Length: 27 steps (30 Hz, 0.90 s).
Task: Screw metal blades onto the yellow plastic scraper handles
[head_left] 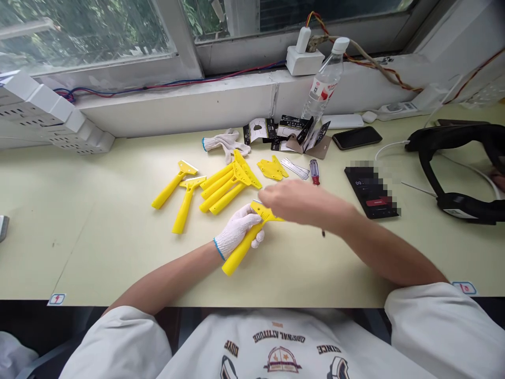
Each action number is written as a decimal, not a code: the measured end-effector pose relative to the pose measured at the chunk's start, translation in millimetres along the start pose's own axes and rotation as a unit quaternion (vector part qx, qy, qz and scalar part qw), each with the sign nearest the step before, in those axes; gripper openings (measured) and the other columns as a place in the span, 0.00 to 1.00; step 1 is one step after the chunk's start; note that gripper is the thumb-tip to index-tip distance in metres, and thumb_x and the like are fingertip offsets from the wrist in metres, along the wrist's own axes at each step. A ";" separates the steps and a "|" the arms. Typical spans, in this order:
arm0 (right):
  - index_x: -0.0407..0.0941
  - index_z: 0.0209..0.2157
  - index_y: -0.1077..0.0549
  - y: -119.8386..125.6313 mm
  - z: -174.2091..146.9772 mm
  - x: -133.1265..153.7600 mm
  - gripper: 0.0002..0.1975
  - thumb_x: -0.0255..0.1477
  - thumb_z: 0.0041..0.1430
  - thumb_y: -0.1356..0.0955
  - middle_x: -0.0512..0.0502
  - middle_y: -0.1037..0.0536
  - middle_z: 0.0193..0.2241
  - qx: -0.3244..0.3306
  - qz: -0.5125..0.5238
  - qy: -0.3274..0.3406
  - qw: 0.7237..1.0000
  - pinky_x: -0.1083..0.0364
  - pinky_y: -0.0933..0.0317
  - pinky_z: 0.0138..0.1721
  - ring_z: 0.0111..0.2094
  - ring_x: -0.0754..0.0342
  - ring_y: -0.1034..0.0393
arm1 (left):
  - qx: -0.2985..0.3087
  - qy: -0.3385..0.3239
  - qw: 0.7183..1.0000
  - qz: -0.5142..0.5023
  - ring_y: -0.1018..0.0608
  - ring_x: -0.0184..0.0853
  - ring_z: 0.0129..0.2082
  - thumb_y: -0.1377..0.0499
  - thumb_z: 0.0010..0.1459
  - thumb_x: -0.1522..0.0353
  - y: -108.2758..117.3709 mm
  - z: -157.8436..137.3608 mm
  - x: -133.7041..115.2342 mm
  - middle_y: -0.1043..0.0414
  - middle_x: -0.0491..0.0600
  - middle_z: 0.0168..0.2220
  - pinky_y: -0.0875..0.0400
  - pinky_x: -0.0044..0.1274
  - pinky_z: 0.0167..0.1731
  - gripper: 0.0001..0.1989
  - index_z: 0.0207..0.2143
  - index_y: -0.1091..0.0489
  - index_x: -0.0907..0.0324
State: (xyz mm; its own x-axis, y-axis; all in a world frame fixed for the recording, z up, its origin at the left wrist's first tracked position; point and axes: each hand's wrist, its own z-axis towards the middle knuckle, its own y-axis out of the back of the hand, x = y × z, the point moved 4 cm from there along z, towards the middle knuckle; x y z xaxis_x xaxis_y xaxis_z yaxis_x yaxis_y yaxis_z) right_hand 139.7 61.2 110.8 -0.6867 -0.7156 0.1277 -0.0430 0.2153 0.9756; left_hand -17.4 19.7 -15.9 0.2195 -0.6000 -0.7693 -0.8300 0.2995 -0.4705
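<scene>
My gloved left hand (pixel 238 231) is wrapped tight round the yellow scraper (pixel 245 239) handle, holding it low over the table (pixel 98 252) w/ the head end toward my right hand (pixel 294 202). Right hand's bare, fingers at the head, prob. pinching something there; too blurred to tell. Spare scrapers (pixel 221 187) lie just beyond, screwdriver (pixel 314 172) nearby.

1 head-worn camera looks forward and down, close over the table (pixel 79 252), facing the window (pixel 79 26).
</scene>
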 end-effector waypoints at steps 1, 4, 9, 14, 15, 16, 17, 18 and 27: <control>0.44 0.34 0.28 0.0 0.9 -21.3 0.10 0.16 0.64 0.35 0.45 0.21 0.31 0.004 0.038 -0.030 0.999 0.52 0.51 0.28 0.29 0.53 0.31 | 0.004 -0.002 1.000 -0.002 0.23 0.33 0.23 0.33 0.65 0.62 0.7 0.6 -0.1 0.23 0.48 0.35 0.29 0.23 0.20 0.16 0.50 0.31 0.58; 0.46 0.32 0.28 -10.3 8.6 -83.1 0.07 0.19 0.57 0.31 0.50 0.22 0.31 0.005 0.163 -0.060 0.985 0.54 0.47 0.29 0.30 0.55 0.31 | 0.027 -0.001 1.000 0.015 0.28 0.31 0.17 0.35 0.64 0.62 0.2 -1.4 -0.6 0.27 0.44 0.26 0.34 0.21 0.17 0.15 0.49 0.33 0.57; 0.47 0.32 0.28 -42.5 27.3 -127.9 0.06 0.22 0.54 0.30 0.49 0.21 0.34 -0.013 0.212 -0.068 0.975 0.54 0.43 0.33 0.34 0.54 0.30 | 0.072 0.021 0.995 0.069 0.34 0.28 0.15 0.36 0.63 0.60 -3.7 -6.3 -3.4 0.31 0.43 0.20 0.39 0.19 0.16 0.16 0.47 0.28 0.62; 0.47 0.31 0.30 -59.3 35.7 -123.0 0.07 0.22 0.54 0.30 0.48 0.21 0.34 -0.006 0.207 -0.069 0.976 0.53 0.44 0.33 0.35 0.52 0.30 | 0.089 0.048 0.992 0.076 0.35 0.28 0.15 0.35 0.61 0.59 -6.2 -8.0 -6.5 0.33 0.43 0.19 0.40 0.20 0.15 0.15 0.41 0.25 0.64; 0.47 0.32 0.29 -59.9 36.2 -122.6 0.07 0.22 0.54 0.30 0.48 0.21 0.34 -0.005 0.204 -0.070 0.977 0.53 0.44 0.34 0.36 0.52 0.30 | 0.092 0.053 0.991 0.078 0.35 0.28 0.14 0.34 0.61 0.59 -6.8 -8.4 -6.8 0.34 0.43 0.18 0.40 0.20 0.15 0.16 0.40 0.25 0.64; 0.47 0.32 0.29 -59.6 36.4 -122.5 0.06 0.22 0.54 0.30 0.48 0.20 0.35 -0.005 0.199 -0.069 0.977 0.53 0.43 0.34 0.36 0.51 0.30 | 0.094 0.056 0.991 0.079 0.35 0.28 0.14 0.34 0.60 0.59 -7.4 -8.8 -7.1 0.34 0.43 0.18 0.40 0.21 0.15 0.15 0.38 0.25 0.63; 0.47 0.32 0.28 -58.4 36.2 -122.7 0.06 0.22 0.55 0.30 0.47 0.20 0.35 -0.006 0.196 -0.069 0.978 0.53 0.43 0.34 0.36 0.51 0.30 | 0.094 0.058 0.991 0.080 0.36 0.28 0.14 0.34 0.60 0.59 -8.0 -9.1 -7.3 0.35 0.43 0.18 0.40 0.21 0.15 0.14 0.35 0.25 0.63; 0.47 0.32 0.28 -56.3 35.5 -123.0 0.06 0.22 0.56 0.30 0.47 0.20 0.35 -0.005 0.193 -0.070 0.979 0.53 0.43 0.34 0.36 0.52 0.29 | 0.090 0.059 0.991 0.079 0.36 0.27 0.14 0.34 0.59 0.60 -8.3 -9.5 -7.5 0.36 0.43 0.17 0.40 0.21 0.15 0.13 0.32 0.27 0.62; 0.42 0.40 0.21 -23.3 -2.7 -156.9 0.14 0.39 0.62 0.28 0.31 0.18 0.40 -0.007 0.074 -0.420 0.904 0.48 0.37 0.35 0.42 0.39 0.23 | 0.048 0.036 0.995 0.081 0.40 0.26 0.14 0.36 0.59 0.63 -11.7 -11.6 -7.9 0.39 0.42 0.17 0.41 0.21 0.14 0.13 0.25 0.34 0.58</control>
State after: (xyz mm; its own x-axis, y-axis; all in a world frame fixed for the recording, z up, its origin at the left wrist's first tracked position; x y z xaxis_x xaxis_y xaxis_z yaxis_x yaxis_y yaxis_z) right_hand 250.5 166.6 68.5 -0.9936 0.0788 0.0815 0.0991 0.2548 0.9619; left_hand -15.3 12.3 0.7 0.0475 -0.5884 -0.8071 -0.7983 0.4633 -0.3848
